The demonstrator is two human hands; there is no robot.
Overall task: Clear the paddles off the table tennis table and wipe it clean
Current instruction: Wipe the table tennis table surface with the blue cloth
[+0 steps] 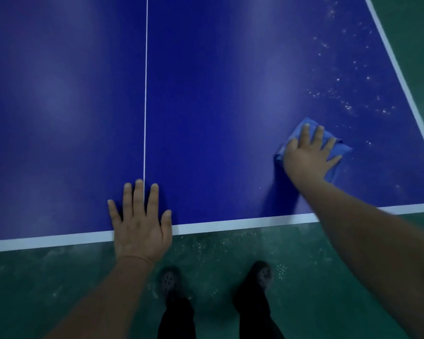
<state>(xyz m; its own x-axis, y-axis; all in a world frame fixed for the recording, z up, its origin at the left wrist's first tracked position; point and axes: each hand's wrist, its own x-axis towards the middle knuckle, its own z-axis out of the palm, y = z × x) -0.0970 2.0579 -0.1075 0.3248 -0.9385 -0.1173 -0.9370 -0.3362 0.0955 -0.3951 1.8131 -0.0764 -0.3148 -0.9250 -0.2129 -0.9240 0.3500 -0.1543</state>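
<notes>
Pressing flat with spread fingers, the right hand (pixel 306 157) covers the blue cloth (pixel 338 148).

The blue table (pixel 218 94) has white edge lines and a thin white centre line (pixel 146 94). A blue cloth (pixel 342 148) lies near its right edge, just below scattered white specks (pixel 340 94).

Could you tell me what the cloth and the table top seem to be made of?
The cloth looks like soft woven or microfibre fabric: it bunches in folds under the right hand. The table top looks like a hard painted board with a smooth satin finish: it reflects soft light patches. Its core cannot be told.
</notes>
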